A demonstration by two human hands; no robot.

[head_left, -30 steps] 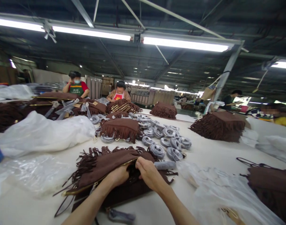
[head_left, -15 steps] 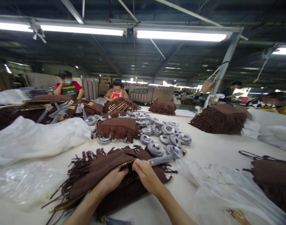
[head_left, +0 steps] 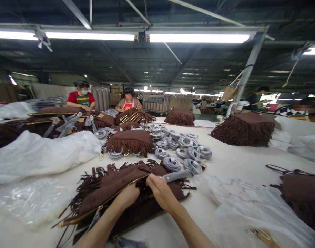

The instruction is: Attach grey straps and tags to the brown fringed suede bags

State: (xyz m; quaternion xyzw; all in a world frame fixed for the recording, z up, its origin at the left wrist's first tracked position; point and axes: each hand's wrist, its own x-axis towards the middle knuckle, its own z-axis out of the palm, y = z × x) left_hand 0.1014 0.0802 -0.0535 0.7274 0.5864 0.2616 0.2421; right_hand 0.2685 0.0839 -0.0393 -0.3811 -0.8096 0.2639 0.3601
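Little has shifted: on the table (head_left: 224, 162), the fringed brown handbag (head_left: 108, 186) stays unzipped, my left hand (head_left: 130, 194) sunk inside, its grip hidden so I cannot tell, my right hand (head_left: 159, 189) seemingly clamped on its edge, keeping the interior reachable.

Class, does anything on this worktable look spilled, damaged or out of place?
Nothing looks plainly spilled or damaged. The untidiest spot is the grey coils, loosely scattered beyond the open fringed bag rather than neatly stacked.
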